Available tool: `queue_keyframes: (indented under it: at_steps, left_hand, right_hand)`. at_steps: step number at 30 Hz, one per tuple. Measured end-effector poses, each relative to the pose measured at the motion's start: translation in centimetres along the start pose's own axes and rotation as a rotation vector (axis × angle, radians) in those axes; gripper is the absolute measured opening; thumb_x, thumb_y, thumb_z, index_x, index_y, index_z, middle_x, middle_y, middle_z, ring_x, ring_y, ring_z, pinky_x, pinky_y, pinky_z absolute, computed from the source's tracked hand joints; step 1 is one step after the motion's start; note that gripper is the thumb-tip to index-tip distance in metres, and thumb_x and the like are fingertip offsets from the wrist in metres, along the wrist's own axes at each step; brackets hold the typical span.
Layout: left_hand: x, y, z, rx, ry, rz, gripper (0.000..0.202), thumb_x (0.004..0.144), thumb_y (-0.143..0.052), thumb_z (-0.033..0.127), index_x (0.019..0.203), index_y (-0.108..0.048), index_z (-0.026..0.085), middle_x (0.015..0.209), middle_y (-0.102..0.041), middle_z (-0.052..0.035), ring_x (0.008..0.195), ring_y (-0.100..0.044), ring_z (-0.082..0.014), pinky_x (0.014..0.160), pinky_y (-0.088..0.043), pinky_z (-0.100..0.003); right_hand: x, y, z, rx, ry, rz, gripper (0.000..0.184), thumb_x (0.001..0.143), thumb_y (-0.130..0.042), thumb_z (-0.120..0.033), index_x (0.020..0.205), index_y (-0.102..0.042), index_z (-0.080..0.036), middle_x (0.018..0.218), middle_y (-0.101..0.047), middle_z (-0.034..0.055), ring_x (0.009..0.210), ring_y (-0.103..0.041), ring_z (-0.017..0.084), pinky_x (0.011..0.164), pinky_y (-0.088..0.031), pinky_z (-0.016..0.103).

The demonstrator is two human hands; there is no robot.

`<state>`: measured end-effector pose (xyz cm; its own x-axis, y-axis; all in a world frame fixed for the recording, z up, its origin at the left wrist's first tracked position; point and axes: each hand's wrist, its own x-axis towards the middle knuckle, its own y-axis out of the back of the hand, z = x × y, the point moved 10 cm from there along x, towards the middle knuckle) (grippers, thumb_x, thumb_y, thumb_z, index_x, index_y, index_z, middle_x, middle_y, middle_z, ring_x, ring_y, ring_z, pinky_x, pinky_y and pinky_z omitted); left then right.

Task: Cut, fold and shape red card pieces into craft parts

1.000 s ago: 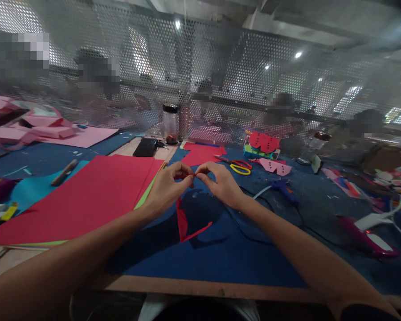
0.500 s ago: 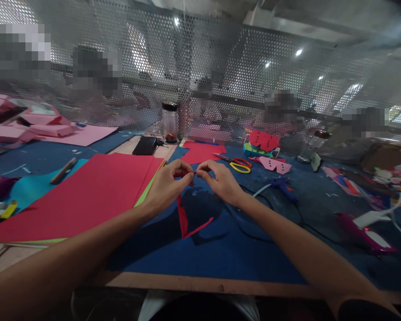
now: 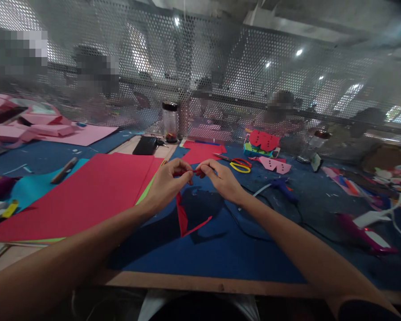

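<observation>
Evidently the shaping was only partly done: one red paper strip (image 3: 182, 218) already had a sharp bend, but its far end dangled unjoined beneath the hands, over the middle of the tabletop (image 3: 217, 263). The left hand (image 3: 169, 183) and right hand (image 3: 223, 180) each had a pinching grip on red paper, seemingly the strip's upper end, though fingers hid the connection. Counted beyond: one pair of scissors (image 3: 240, 166), one blue glue gun (image 3: 284, 189), one red dotted cutout (image 3: 263, 140) and one pink dotted cutout (image 3: 275, 165).
</observation>
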<state>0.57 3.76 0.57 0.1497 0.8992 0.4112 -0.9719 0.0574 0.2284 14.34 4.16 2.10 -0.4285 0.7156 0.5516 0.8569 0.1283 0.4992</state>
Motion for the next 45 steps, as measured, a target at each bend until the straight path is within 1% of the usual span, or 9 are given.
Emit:
queue_keyframes:
  at_steps: [5, 10, 17, 25, 27, 32, 40, 42, 45]
  left_hand:
    - [-0.1, 0.2, -0.1, 0.034, 0.001, 0.006, 0.003, 0.088, -0.064, 0.022, 0.088, -0.063, 0.019, 0.073, -0.068, 0.0012, 0.071, -0.066, -0.0154, 0.069, -0.047, -0.029]
    - [0.0, 0.1, -0.3, 0.048, 0.001, 0.004, 0.003, 0.087, -0.064, 0.022, 0.088, -0.063, 0.02, 0.074, -0.069, 0.0012, 0.072, -0.067, -0.0158, 0.069, -0.047, -0.029]
    - [0.1, 0.0, -0.4, 0.028, -0.011, -0.008, 0.005, 0.088, -0.065, 0.024, 0.089, -0.063, 0.019, 0.074, -0.068, 0.0013, 0.071, -0.068, -0.0158, 0.07, -0.049, -0.029]
    - [-0.1, -0.3, -0.3, 0.041, 0.015, -0.022, 0.003, 0.086, -0.064, 0.023, 0.087, -0.063, 0.02, 0.073, -0.069, 0.0015, 0.07, -0.068, -0.0163, 0.065, -0.047, -0.028]
    - [-0.1, -0.4, -0.2, 0.042, 0.017, -0.025, 0.003, 0.086, -0.064, 0.023, 0.086, -0.063, 0.02, 0.072, -0.068, 0.0014, 0.07, -0.067, -0.0159, 0.065, -0.046, -0.028]
    - [0.0, -0.1, 0.0, 0.045, 0.006, -0.014, 0.006, 0.087, -0.064, 0.025, 0.087, -0.064, 0.019, 0.072, -0.069, 0.0008, 0.071, -0.067, -0.0165, 0.066, -0.046, -0.029]
    - [0.0, 0.0, -0.4, 0.027, 0.025, -0.01, 0.005, 0.086, -0.065, 0.026, 0.087, -0.065, 0.02, 0.072, -0.07, -0.0006, 0.071, -0.067, -0.0178, 0.066, -0.047, -0.029]
    - [0.1, 0.0, -0.6, 0.014, 0.025, -0.008, 0.006, 0.086, -0.064, 0.026, 0.087, -0.064, 0.02, 0.071, -0.07, -0.0007, 0.07, -0.066, -0.0179, 0.066, -0.047, -0.03]
    - [0.4, 0.3, -1.0, -0.028, 0.033, 0.006, 0.005, 0.085, -0.064, 0.025, 0.086, -0.063, 0.02, 0.069, -0.069, 0.0, 0.069, -0.066, -0.0168, 0.067, -0.047, -0.029]
  right_hand:
    - [0.0, 0.0, 0.0, -0.061, -0.001, 0.009, 0.015, 0.1, -0.058, -0.032, 0.099, -0.064, -0.019, 0.092, -0.07, 0.0025, 0.086, -0.066, 0.016, 0.082, -0.049, 0.029]
    - [-0.1, -0.3, 0.0, -0.136, -0.006, 0.005, 0.017, 0.102, -0.055, -0.034, 0.095, -0.062, -0.02, 0.087, -0.069, 0.0017, 0.081, -0.064, 0.016, 0.078, -0.046, 0.029]
    - [-0.2, -0.3, -0.1, -0.078, 0.028, 0.034, 0.014, 0.1, -0.057, -0.031, 0.103, -0.065, -0.02, 0.099, -0.071, 0.0037, 0.093, -0.066, 0.017, 0.086, -0.048, 0.029]
    - [-0.1, -0.1, -0.4, -0.148, 0.066, 0.07, 0.024, 0.101, -0.056, -0.037, 0.09, -0.067, -0.019, 0.084, -0.07, 0.0011, 0.079, -0.064, 0.016, 0.077, -0.046, 0.027]
    - [-0.1, -0.1, -0.2, -0.145, 0.053, 0.067, 0.024, 0.1, -0.058, -0.039, 0.089, -0.067, -0.019, 0.083, -0.07, 0.0011, 0.079, -0.064, 0.016, 0.076, -0.046, 0.027]
    - [-0.1, -0.2, 0.8, -0.029, -0.027, 0.059, 0.026, 0.101, -0.055, -0.041, 0.098, -0.068, -0.02, 0.092, -0.073, 0.0025, 0.088, -0.068, 0.017, 0.083, -0.049, 0.028]
    - [-0.2, -0.4, 1.3, -0.049, -0.054, 0.052, 0.026, 0.102, -0.054, -0.039, 0.093, -0.068, -0.019, 0.089, -0.074, 0.0025, 0.086, -0.068, 0.016, 0.083, -0.05, 0.029]
    - [-0.1, 0.0, 1.2, -0.045, -0.054, 0.07, 0.026, 0.103, -0.051, -0.038, 0.098, -0.069, -0.019, 0.096, -0.075, 0.0037, 0.091, -0.069, 0.017, 0.087, -0.05, 0.03]
    - [0.2, 1.9, 0.0, -0.039, -0.014, 0.156, 0.023, 0.103, -0.051, -0.034, 0.109, -0.068, -0.02, 0.106, -0.074, 0.0054, 0.101, -0.068, 0.018, 0.093, -0.049, 0.032]
